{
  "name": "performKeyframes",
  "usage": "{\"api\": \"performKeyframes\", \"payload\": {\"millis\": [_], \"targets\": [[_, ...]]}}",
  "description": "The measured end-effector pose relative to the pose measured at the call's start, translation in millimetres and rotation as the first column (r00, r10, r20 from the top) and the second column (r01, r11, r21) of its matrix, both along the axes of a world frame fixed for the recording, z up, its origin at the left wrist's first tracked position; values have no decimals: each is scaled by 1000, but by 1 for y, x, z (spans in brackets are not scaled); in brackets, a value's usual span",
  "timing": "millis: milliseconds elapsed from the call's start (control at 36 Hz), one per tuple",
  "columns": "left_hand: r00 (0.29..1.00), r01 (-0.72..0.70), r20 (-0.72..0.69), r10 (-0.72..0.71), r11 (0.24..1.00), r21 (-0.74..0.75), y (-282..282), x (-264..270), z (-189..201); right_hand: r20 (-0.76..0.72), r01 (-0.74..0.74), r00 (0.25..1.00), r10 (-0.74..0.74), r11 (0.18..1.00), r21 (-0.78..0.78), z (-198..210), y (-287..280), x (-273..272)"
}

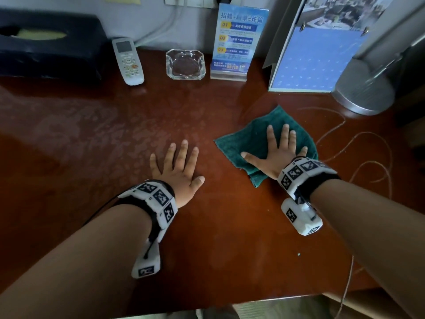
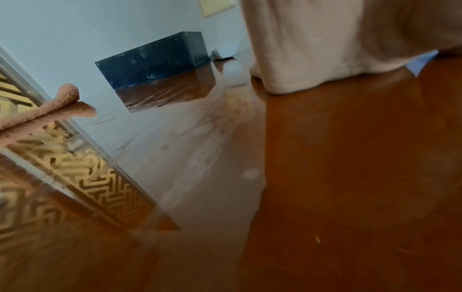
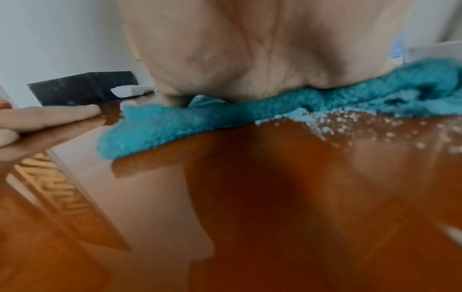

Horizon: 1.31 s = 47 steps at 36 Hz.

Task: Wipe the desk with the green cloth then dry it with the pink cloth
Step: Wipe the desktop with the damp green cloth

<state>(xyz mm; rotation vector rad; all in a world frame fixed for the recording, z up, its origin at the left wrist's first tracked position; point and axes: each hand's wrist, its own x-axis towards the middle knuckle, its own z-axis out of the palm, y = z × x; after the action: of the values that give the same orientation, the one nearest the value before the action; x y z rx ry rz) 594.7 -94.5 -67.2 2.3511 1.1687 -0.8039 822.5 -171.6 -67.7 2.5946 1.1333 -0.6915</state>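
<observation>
Right hand [image 1: 279, 155] presses flat on the green cloth [image 1: 253, 139]; left hand [image 1: 178, 171] lies spread on the seemingly wet counter [image 1: 92, 146]

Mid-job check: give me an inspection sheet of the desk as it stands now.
Surface: desk glossy; wet streaks at left, crumbs by green cloth.
Job's things: green cloth flat under right hand; pink cloth at left desk edge.
Clutter: tissue box, remote, ashtray, sign, calendar, lamp base along back.
Grippers: left hand flat on bare desk; right presses cloth.
Cables: thin cord looping at right.
Surroundings: wall, patterned carpet.
</observation>
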Motion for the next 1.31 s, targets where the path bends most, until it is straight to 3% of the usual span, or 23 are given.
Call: {"api": "performKeyframes", "payload": {"millis": [194, 472, 555, 639, 778, 889, 1055, 1167, 1305], "targets": [[1000, -8, 26, 7, 999, 48, -5, -1, -1, 6, -4, 1000, 4, 1000, -6, 1, -27, -15], [999, -39, -5, 40, 990, 133, -12, 5, 1, 21, -123, 992, 124, 992, -27, -1, -59, -21], [998, -31, -43, 41, 978, 206, -23, 9, 6, 14, -166, 986, 167, 986, -33, -1, -69, -21], [1000, 19, 16, -24, 969, 247, -52, 14, 11, 22, -224, 974, 225, 973, -47, -1, -83, -22], [986, -37, 169, 10, 987, 159, -112, 20, 13, 26, -320, 947, 321, 946, -41, 1, -110, -21], [987, -114, 124, 106, 991, 63, -133, 22, 5, 14, -390, 920, 391, 920, -42, 1, -127, -17], [991, -115, 65, 114, 993, 11, -135, 22, 0, 2, -486, 873, 488, 871, -67, 7, -144, -11], [992, -115, 53, 116, 993, -13, -133, 23, 4, -3, -421, 907, 421, 906, -35, 18, -141, -27], [991, -132, 35, 132, 991, -24, -132, 23, 6, -93, -128, 985, 144, 979, 158, 13, -119, -64]]}}
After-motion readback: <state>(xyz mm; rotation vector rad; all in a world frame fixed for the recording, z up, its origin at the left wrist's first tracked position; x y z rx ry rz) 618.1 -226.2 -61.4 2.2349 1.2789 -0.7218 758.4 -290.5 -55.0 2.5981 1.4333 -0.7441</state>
